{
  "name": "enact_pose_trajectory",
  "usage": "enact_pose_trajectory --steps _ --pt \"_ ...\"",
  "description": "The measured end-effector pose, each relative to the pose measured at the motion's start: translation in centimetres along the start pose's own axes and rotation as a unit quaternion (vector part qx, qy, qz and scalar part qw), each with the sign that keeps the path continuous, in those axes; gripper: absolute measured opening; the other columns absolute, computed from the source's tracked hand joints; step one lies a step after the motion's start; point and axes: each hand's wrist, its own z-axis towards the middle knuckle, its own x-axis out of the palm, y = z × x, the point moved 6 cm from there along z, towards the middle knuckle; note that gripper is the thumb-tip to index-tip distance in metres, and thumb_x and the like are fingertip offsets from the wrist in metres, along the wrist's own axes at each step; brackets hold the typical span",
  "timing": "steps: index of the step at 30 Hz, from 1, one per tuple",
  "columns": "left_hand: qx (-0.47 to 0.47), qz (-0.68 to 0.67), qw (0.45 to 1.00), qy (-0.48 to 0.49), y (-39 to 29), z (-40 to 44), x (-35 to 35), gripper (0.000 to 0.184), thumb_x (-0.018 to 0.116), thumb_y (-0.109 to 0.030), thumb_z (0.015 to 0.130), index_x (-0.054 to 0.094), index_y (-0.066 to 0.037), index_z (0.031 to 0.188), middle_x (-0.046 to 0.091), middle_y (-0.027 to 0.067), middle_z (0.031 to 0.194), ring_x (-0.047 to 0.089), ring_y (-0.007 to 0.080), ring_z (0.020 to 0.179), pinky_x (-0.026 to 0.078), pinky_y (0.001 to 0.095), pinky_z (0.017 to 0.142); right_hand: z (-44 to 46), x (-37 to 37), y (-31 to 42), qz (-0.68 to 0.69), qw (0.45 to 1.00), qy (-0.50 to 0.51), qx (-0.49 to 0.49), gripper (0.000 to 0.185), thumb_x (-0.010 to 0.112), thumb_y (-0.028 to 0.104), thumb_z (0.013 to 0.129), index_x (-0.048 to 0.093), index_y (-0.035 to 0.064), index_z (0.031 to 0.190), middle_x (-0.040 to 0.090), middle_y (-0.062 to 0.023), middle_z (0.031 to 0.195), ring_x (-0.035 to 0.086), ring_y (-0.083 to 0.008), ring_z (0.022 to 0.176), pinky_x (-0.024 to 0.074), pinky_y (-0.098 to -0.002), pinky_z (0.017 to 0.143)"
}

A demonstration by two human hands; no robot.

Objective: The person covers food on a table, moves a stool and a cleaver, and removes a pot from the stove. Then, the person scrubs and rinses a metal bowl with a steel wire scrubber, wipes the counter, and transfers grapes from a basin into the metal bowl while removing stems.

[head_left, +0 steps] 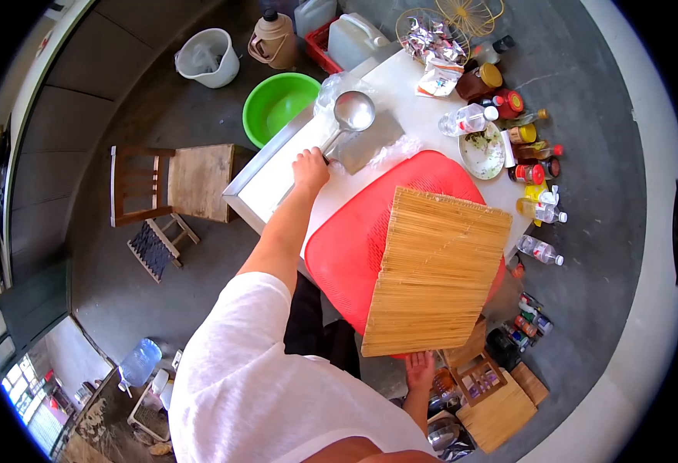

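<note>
A metal ladle (354,112) with a round bowl lies over the white table, and my left hand (310,170) is closed around its handle. Beneath the ladle are crumpled clear plastic bags (389,157). A large red plastic basket (339,239) sits at the table's near side, with a slatted bamboo mat (439,274) lying across it. At the lower edge of the mat and basket is my right hand (419,372), palm showing and fingers stretched out. Its fingertips are partly hidden at that edge, so I cannot tell how firmly they touch it.
Several bottles and jars (484,79) and a plate of greens (481,153) line the table's far right side. A green basin (279,108), a white bucket (208,58) and a wooden chair (200,182) stand on the floor to the left. Wooden boards (497,413) lie lower right.
</note>
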Motion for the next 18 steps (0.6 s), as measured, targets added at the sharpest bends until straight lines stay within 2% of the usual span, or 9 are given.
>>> enact_pose_trajectory --steps 2,4,5,7,12,14,15,16,18 --pt "0.026 -0.023 0.998 0.06 0.1 0.2 0.4 0.047 0.057 -0.042 0.076 0.051 0.001 0.095 0.054 0.0172 0.099 0.054 0.0325 0.093 0.046 0.04 0.075 -0.3 0.0 -0.2 -0.007 1.0 -0.014 -0.007 0.041 0.051 0.035 0.083 0.047 0.0109 0.116 0.053 -0.0048 0.113 0.047 -0.0196 0.105 0.0414 -0.0363 0.082" --pt "0.03 -0.051 0.996 0.072 0.0 0.1 0.1 0.048 0.059 -0.04 0.074 0.051 0.002 0.094 0.055 0.0187 0.097 0.056 0.0331 0.09 0.046 0.0394 0.075 -0.4 0.0 -0.4 -0.007 1.0 -0.017 -0.001 0.043 0.055 0.032 0.081 0.044 0.0116 0.118 0.046 -0.0078 0.121 0.041 -0.0227 0.113 0.0363 -0.0426 0.088" --pt "0.034 -0.078 0.993 0.083 -0.1 0.0 -0.1 0.048 0.062 -0.039 0.072 0.052 0.004 0.092 0.056 0.0202 0.095 0.057 0.0337 0.088 0.047 0.0388 0.075 -0.6 -0.2 -0.6 -0.006 1.0 -0.017 -0.002 0.043 0.055 0.032 0.081 0.044 0.0116 0.118 0.046 -0.0078 0.121 0.041 -0.0227 0.113 0.0363 -0.0426 0.088" --pt "0.04 -0.1 0.99 0.095 -0.2 0.0 0.0 0.046 0.062 -0.036 0.07 0.052 0.004 0.091 0.058 0.0219 0.091 0.058 0.0334 0.085 0.047 0.0387 0.074 -1.0 -1.3 -1.1 -0.011 0.997 -0.079 -0.005 0.045 0.054 0.032 0.082 0.042 0.0114 0.12 0.045 -0.0091 0.123 0.04 -0.0243 0.115 0.0356 -0.0459 0.089" --pt "0.067 -0.143 0.977 0.146 -1.5 -2.6 -3.6 0.04 0.061 -0.026 0.065 0.051 0.006 0.087 0.06 0.0237 0.078 0.061 0.0314 0.074 0.049 0.0375 0.069 -2.3 -1.5 -1.1 -0.006 0.998 -0.065 -0.014 0.049 0.054 0.032 0.082 0.036 0.0122 0.123 0.041 -0.0106 0.126 0.04 -0.0255 0.115 0.0351 -0.0467 0.089" --pt "0.081 -0.229 0.954 0.173 -2.1 -4.5 -5.1 0.039 0.06 -0.025 0.063 0.051 0.007 0.084 0.06 0.0227 0.074 0.062 0.0304 0.064 0.05 0.0357 0.062 -2.8 -1.9 -1.3 0.004 0.998 -0.063 -0.019 0.051 0.054 0.032 0.082 0.034 0.0121 0.124 0.039 -0.011 0.127 0.04 -0.0253 0.114 0.0351 -0.0463 0.089" --pt "0.066 -0.288 0.939 0.174 -2.0 -5.5 -5.5 0.036 0.061 -0.024 0.064 0.05 0.006 0.081 0.06 0.0188 0.068 0.061 0.027 0.056 0.05 0.0332 0.056 -2.7 -2.3 -1.4 0.014 0.998 -0.061 -0.023 0.053 0.054 0.032 0.082 0.032 0.012 0.126 0.037 -0.0115 0.128 0.04 -0.0251 0.114 0.0352 -0.0466 0.089" --pt "0.067 -0.291 0.939 0.169 -2.0 -6.8 -6.7 0.036 0.061 -0.024 0.064 0.05 0.006 0.081 0.06 0.0188 0.068 0.061 0.027 0.056 0.05 0.0332 0.056 -3.0 -2.2 -1.2 0.023 0.998 -0.056 -0.027 0.055 0.054 0.031 0.082 0.03 0.0119 0.127 0.035 -0.012 0.13 0.04 -0.0249 0.114 0.0353 -0.0469 0.089" --pt "0.052 -0.453 0.871 0.183 -1.6 -10.0 -9.3 0.032 0.063 -0.02 0.064 0.049 0.005 0.079 0.058 0.0156 0.065 0.061 0.0224 0.055 0.049 0.0317 0.053 -4.5 -1.5 0.0 0.007 0.996 -0.075 -0.056 0.056 0.054 0.029 0.082 0.028 0.0107 0.128 0.035 -0.0117 0.13 0.04 -0.0246 0.114 0.0357 -0.0451 0.089"
